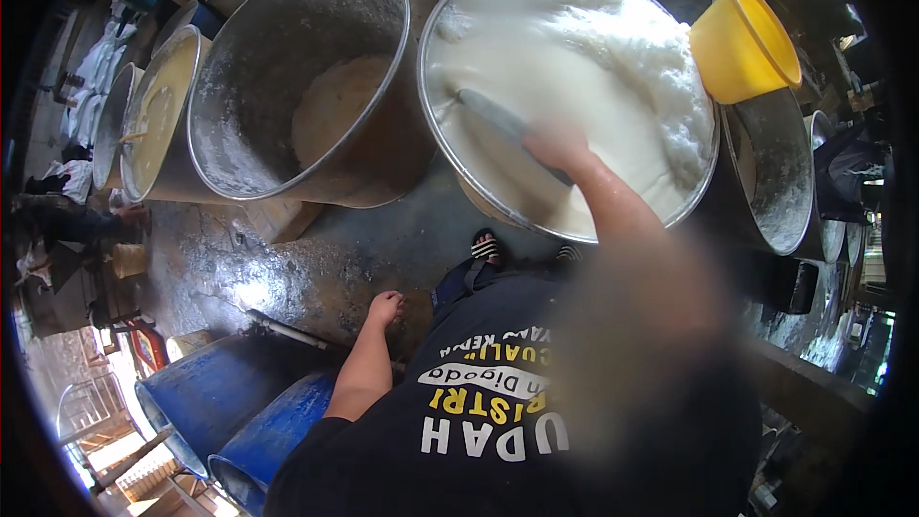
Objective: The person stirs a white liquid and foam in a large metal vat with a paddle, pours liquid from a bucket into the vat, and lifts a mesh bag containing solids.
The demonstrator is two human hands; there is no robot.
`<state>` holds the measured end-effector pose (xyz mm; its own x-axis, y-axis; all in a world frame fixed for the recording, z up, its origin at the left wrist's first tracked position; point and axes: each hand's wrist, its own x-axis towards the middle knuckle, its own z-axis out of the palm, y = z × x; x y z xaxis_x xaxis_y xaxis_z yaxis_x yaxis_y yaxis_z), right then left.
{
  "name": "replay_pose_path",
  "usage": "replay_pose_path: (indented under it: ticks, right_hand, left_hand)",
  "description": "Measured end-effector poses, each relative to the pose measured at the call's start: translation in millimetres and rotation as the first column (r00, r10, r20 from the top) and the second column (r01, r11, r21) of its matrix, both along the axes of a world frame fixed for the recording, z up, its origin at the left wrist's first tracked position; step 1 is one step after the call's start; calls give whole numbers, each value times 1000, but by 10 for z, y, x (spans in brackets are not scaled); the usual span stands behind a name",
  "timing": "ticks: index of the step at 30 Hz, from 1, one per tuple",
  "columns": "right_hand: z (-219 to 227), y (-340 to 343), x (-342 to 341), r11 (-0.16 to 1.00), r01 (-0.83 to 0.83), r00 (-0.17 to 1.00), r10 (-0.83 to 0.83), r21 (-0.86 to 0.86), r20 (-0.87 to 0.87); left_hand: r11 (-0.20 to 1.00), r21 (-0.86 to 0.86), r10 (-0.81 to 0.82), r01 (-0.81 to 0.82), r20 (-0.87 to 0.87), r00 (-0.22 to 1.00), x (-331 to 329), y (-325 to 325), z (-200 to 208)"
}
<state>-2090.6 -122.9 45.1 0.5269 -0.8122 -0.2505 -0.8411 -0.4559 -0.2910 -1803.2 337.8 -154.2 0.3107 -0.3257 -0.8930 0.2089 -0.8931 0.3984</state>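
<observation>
Leftmost, near the picture's rim, stands a metal vat of yellowish liquid, tilted by the lens, with another person's hand just below it by the wet concrete floor. Beside that vat rises a large steel drum, its inner wall crusted with pale residue and a shallow layer of off-white mash at the bottom. Lower down, two blue plastic barrels sit side by side at the person's left, a pale pipe lying just above them.

Hanging loose over the floor, the left hand has fingers relaxed and slightly curled; it holds nothing and touches nothing, its grip released.

Further right is the wide steel basin, filled with white liquid and topped along its far and right side by thick white foam. The right hand reaches over the near rim into this basin, its grip clenched around the handle of a grey paddle, whose blade lies slanting up and left across the milky surface. The hand is motion-blurred.

At the basin's far right edge a yellow plastic bucket rests tipped on its side, mouth facing right. Past it stands another crusted steel drum.
</observation>
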Motion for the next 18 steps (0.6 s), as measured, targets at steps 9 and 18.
replay_pose_path:
  ticks: [9,18]
  right_hand:
    - [-291,18,-978,952,302,952,-304,46,43]
    - [-545,254,-2070,856,510,829,-461,-87,317]
  left_hand:
    - [989,89,-110,119,-108,988,96,89,-106]
    - [934,-78,-346,349,58,937,338,-1027,-296]
